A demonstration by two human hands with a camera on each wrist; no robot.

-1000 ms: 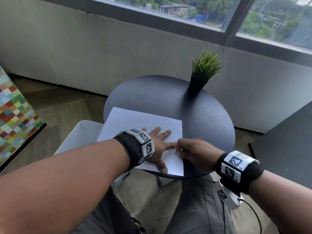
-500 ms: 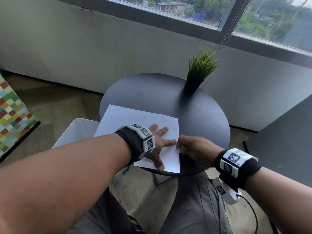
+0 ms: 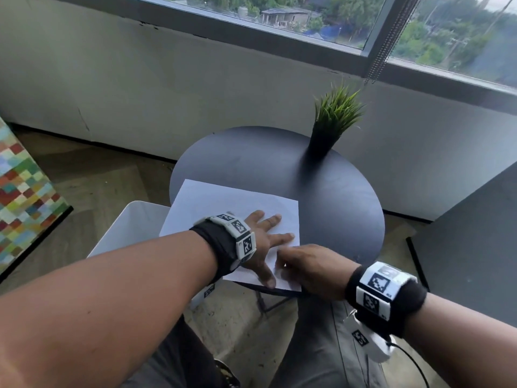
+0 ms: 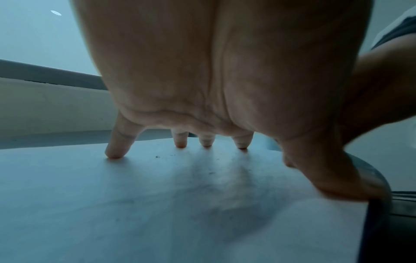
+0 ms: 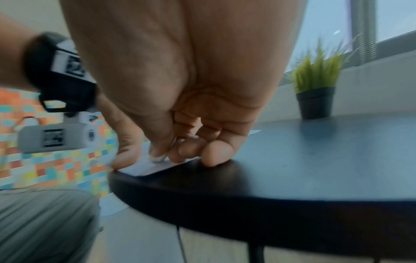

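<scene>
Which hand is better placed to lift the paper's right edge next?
Right, probably. The right hand pinches the paper at its near right edge with curled fingers; the left hand lies flat, fingers spread, pinning it.

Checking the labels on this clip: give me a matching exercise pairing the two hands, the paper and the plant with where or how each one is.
Things:
1. left hand
2. right hand
3. sheet of paper
4. potted plant

Places and states:
A. stands on the far side of the table
B. fingers spread, pressing flat on the sheet
C. lies on the table, left corner past its rim
D. curled fingers pinch the sheet's right edge

Pairs: 1-B; 2-D; 3-C; 4-A
</scene>
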